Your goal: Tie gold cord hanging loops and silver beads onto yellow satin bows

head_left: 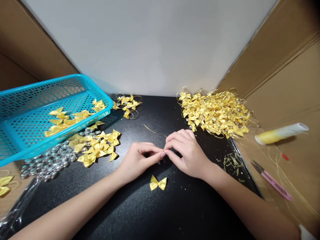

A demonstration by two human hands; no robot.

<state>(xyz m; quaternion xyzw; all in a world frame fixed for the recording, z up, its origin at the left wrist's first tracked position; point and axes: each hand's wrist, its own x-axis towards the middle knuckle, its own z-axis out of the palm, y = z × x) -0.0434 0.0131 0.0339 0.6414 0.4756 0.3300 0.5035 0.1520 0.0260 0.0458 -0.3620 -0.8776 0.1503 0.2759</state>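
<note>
Beneath everything, a black tabletop (160, 216) fills the middle of the view. Next in size comes the blue basket (108, 104) at the left, with yellow bows inside. At the far right of the black surface sits a heap of looped yellow bows (215, 115), the gold loops sticking out in places.

Between these, the left hand (141, 156) and right hand (186, 155) meet above the surface, thumb and forefinger of each closed to a pinch, tips touching. Silver beads (47, 158) and loose bows (100, 148) lie beside the basket; pink snips (273, 185) rest off the right edge.

Just in front of the hands, on the near side, a single bow (158, 183) lies flat and untouched. Slimmest of all, a gold cord (155, 132) leads from the pinch, its free end out beyond the hands. The step looks like fine work on that cord, probably knotting or threading; whether a bead is hidden there, I cannot tell. The next move seems to call for steady fingertips and even tension.
</note>
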